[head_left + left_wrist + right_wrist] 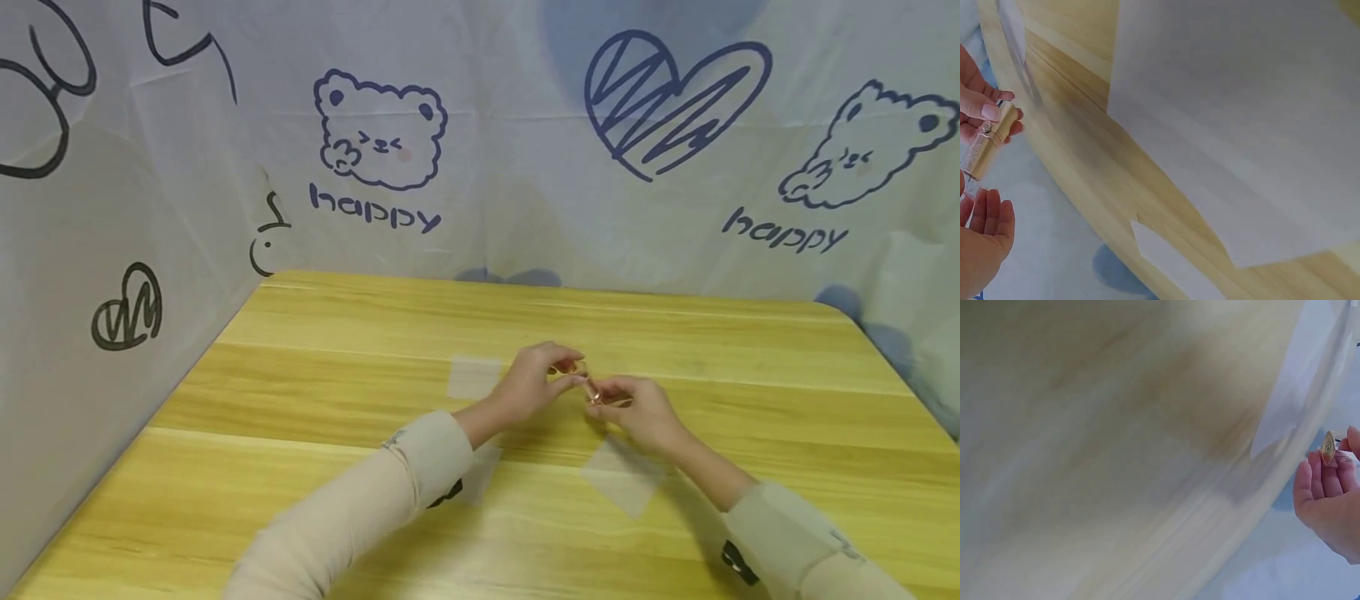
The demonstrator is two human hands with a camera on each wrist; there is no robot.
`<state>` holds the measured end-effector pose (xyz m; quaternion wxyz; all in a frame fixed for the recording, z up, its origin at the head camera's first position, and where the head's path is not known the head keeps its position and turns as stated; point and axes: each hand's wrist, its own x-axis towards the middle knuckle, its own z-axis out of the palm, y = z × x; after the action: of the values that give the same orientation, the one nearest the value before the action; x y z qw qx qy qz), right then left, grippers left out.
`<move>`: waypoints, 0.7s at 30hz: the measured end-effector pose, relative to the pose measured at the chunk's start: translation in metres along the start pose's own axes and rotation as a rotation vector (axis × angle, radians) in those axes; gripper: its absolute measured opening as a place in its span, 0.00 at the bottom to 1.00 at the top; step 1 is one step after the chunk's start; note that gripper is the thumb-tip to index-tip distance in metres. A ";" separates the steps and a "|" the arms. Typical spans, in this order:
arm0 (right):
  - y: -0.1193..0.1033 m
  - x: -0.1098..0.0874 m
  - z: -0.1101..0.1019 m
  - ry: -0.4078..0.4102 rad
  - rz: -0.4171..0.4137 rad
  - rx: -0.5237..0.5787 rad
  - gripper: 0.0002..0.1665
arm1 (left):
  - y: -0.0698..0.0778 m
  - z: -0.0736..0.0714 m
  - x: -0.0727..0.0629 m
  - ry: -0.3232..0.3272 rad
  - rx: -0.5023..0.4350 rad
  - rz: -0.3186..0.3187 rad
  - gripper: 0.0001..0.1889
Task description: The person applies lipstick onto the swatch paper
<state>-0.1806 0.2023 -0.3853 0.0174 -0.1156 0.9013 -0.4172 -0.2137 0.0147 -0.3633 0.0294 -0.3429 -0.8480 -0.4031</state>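
Both hands meet at a small shiny gold lipstick tube [592, 390], held tilted above the table. My right hand [645, 410] grips its gold body between thumb and fingers. At the upper end, my left hand [531, 382] pinches the tube with thumb and forefinger. The left wrist view shows the gold lipstick tube [990, 144] more closely, with a small bow-like ornament and a clear end by the lower hand [985, 234]; fingers partly hide that end. In the right wrist view, a flat gold end face [1328, 447] shows above curled fingers.
Pale square sheets lie on the wood-grain table [337, 392]: one left of the hands [474, 377], one below the right hand [622, 477], one partly behind the left sleeve [482, 475]. A printed white cloth [517, 183] hangs behind the table.
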 end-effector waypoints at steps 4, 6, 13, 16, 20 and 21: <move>-0.001 -0.002 -0.002 -0.021 -0.015 0.003 0.15 | -0.001 -0.004 -0.006 -0.012 -0.002 -0.001 0.16; -0.002 -0.004 -0.003 -0.033 -0.022 -0.002 0.15 | -0.001 -0.006 -0.009 -0.024 0.001 0.000 0.16; -0.008 -0.007 -0.003 -0.063 -0.068 -0.037 0.13 | -0.003 -0.012 -0.020 -0.054 0.003 0.011 0.16; -0.011 -0.008 -0.003 -0.068 -0.089 -0.056 0.11 | -0.006 -0.014 -0.025 -0.068 -0.012 0.006 0.16; -0.017 -0.010 -0.002 -0.071 -0.128 -0.070 0.11 | -0.010 -0.018 -0.032 -0.070 -0.037 0.000 0.15; -0.019 -0.011 -0.002 -0.072 -0.138 -0.071 0.12 | -0.011 -0.019 -0.035 -0.069 -0.040 -0.001 0.15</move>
<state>-0.1664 0.1940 -0.3705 0.0170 -0.1930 0.9041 -0.3809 -0.1984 -0.0227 -0.3694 -0.0068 -0.3568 -0.8405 -0.4078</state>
